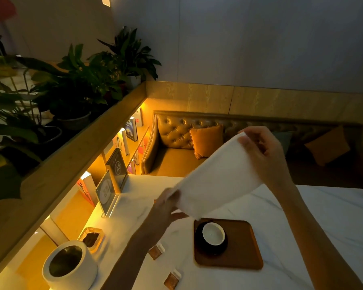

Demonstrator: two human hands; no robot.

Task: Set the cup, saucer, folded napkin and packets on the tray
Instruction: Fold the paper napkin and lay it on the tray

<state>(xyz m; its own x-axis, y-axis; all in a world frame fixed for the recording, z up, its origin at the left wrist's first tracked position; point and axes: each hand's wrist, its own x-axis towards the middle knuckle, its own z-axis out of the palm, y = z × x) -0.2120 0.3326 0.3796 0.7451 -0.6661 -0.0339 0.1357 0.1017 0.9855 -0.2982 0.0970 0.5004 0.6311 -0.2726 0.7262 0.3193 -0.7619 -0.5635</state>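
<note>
A white napkin point(216, 178) hangs stretched in the air above the table, held at both ends. My right hand point(262, 151) pinches its upper corner; my left hand point(166, 206) grips its lower end. Below it a brown wooden tray point(245, 248) lies on the white table. A white cup point(213, 234) stands on a black saucer point(201, 245) at the tray's left side. Two brown packets lie on the table left of the tray: one point(156, 251) beside my left forearm, the other point(172, 279) nearer the front edge.
A white cylindrical container point(69, 262) and a small glass dish point(91, 238) stand at the table's left. Acrylic sign holders point(108, 191) sit further back by a lit bookshelf. A tufted sofa with orange cushions point(205, 143) faces the table. Potted plants fill the ledge at left.
</note>
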